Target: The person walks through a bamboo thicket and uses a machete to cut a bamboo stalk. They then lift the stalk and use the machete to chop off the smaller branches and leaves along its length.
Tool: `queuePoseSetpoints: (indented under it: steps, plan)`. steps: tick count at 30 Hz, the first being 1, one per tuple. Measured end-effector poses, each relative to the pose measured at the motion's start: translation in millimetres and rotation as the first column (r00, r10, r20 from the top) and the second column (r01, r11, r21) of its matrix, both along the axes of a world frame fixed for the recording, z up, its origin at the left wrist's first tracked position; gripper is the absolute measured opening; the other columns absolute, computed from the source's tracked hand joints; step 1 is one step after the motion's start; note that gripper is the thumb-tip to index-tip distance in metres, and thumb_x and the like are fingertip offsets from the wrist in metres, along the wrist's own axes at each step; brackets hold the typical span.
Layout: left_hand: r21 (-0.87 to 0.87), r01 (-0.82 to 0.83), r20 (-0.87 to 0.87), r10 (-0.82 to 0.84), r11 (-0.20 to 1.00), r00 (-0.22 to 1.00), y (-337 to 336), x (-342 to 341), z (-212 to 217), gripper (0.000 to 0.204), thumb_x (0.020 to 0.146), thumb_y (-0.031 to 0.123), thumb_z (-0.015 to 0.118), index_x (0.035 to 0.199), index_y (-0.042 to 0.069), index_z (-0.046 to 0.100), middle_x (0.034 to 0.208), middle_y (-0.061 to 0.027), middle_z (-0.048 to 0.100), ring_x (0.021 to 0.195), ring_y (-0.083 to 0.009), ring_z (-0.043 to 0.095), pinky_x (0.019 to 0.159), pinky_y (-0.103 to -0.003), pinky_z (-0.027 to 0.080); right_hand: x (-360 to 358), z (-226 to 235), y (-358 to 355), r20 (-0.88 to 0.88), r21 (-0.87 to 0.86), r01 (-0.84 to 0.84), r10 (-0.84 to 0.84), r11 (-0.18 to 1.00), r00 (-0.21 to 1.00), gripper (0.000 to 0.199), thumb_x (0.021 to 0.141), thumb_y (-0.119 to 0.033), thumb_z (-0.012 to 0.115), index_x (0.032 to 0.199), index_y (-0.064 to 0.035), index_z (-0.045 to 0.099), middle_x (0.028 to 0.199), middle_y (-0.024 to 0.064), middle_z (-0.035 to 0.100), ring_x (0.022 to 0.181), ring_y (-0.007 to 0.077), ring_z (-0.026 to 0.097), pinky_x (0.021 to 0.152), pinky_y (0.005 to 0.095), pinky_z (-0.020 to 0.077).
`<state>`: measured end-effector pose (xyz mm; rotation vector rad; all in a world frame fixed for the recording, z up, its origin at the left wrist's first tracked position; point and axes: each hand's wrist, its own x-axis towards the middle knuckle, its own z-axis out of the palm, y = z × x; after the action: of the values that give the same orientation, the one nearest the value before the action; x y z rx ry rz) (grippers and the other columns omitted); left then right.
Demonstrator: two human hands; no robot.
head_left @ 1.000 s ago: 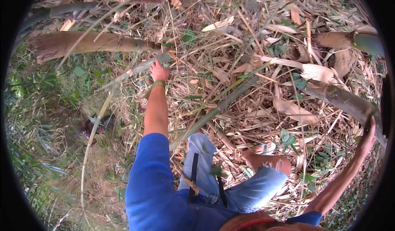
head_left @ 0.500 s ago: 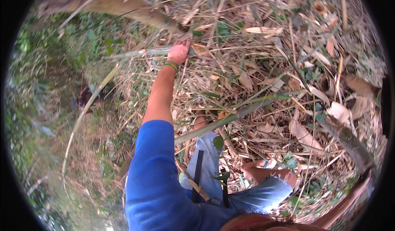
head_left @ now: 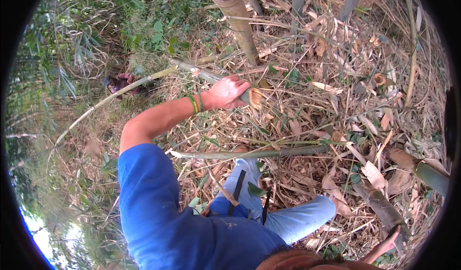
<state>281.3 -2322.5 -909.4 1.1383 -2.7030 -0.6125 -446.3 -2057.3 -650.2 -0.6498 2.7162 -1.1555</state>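
Note:
My left hand (head_left: pixel 228 92), with green and yellow bands at its wrist, is wrapped over a green bamboo pole (head_left: pixel 206 75) close to its pale cut end (head_left: pixel 255 98). The pole's far end reaches a long, thin, arching bamboo stem (head_left: pixel 103 101); whether the two are joined, I cannot tell. At the lower right edge, my right hand (head_left: pixel 388 243) is against a thick grey-green bamboo piece (head_left: pixel 384 207). Most of its fingers are hidden or too small to make out. Another green bamboo pole (head_left: pixel 288 152) lies across the ground before my legs.
Dry bamboo leaves and sheaths (head_left: pixel 307 116) cover the ground. Upright, a thick cut bamboo stump (head_left: pixel 235 18) stands ahead, with more stems (head_left: pixel 297 3) behind it. Another thick bamboo piece (head_left: pixel 432 174) is at the right. A person (head_left: pixel 126 84) is among undergrowth at far left.
The view has shifted, bringing the stump and distant person into clearer sight. My left elbow has bent outward, and the pole's cut end now shows beyond my left hand. My right hand stays by the thick bamboo.

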Motion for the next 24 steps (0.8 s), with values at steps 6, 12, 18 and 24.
queuePoseSetpoints:
  steps: [6, 12, 18, 24]
  plan:
    - [-0.217, -0.065, -0.267, 0.005, 0.974, 0.964, -6.8, -67.2, 120.3, 0.064, 0.072, 0.038, 0.079, 0.114, -0.004, 0.056, 0.097, -0.0227, 0.066, 0.086, -0.0391, 0.065, 0.078, -0.046, 0.053, -1.8, 24.0, 17.6, -0.106, 0.17, 0.032, -0.014, 0.985, 0.994, 0.073, 0.081, -0.052, 0.072, 0.126, 0.0047, 0.062, 0.132, 0.0166, 0.06, 0.121, 0.0248, 0.055, 0.107, 0.0384, 0.0378]
    - [-0.194, -0.173, -0.157, 0.144, 0.966, 0.977, 3.6, -31.0, 177.6, 0.063, 0.069, 0.036, 0.083, 0.115, -0.001, 0.061, 0.084, -0.0202, 0.068, 0.074, -0.0336, 0.069, 0.069, -0.041, 0.057, -30.3, -14.3, 0.4, -0.192, -0.037, -0.103, 0.094, 0.994, 0.977, 0.089, 0.073, -0.054, 0.079, 0.136, 0.0038, 0.052, 0.138, 0.0139, 0.055, 0.124, 0.0263, 0.051, 0.109, 0.0389, 0.035]
    - [-0.28, -0.492, -0.279, 0.421, 0.824, 0.863, -54.2, 29.7, 253.1, 0.049, 0.073, 0.026, 0.085, 0.114, 0.004, 0.069, 0.092, -0.0119, 0.075, 0.078, -0.0178, 0.073, 0.07, -0.03, 0.059, -23.5, 5.7, 14.1, -0.066, -0.104, -0.1, 0.093, 0.99, 0.993, 0.071, 0.083, -0.036, 0.076, 0.133, 0.0091, 0.053, 0.135, 0.0148, 0.056, 0.12, 0.0226, 0.053, 0.107, 0.0369, 0.0376]
    - [-0.457, -0.405, -0.386, 0.233, 0.792, 0.893, -36.4, 62.6, 329.1, 0.052, 0.068, 0.031, 0.089, 0.109, 0.005, 0.072, 0.08, -0.0095, 0.074, 0.061, -0.0129, 0.069, 0.057, -0.027, 0.055, 2.8, 15.3, 8.1, -0.047, -0.014, -0.046, 0.045, 0.999, 0.998, 0.078, 0.083, -0.043, 0.075, 0.136, 0.0077, 0.05, 0.137, 0.0138, 0.055, 0.119, 0.024, 0.053, 0.105, 0.0366, 0.0389]
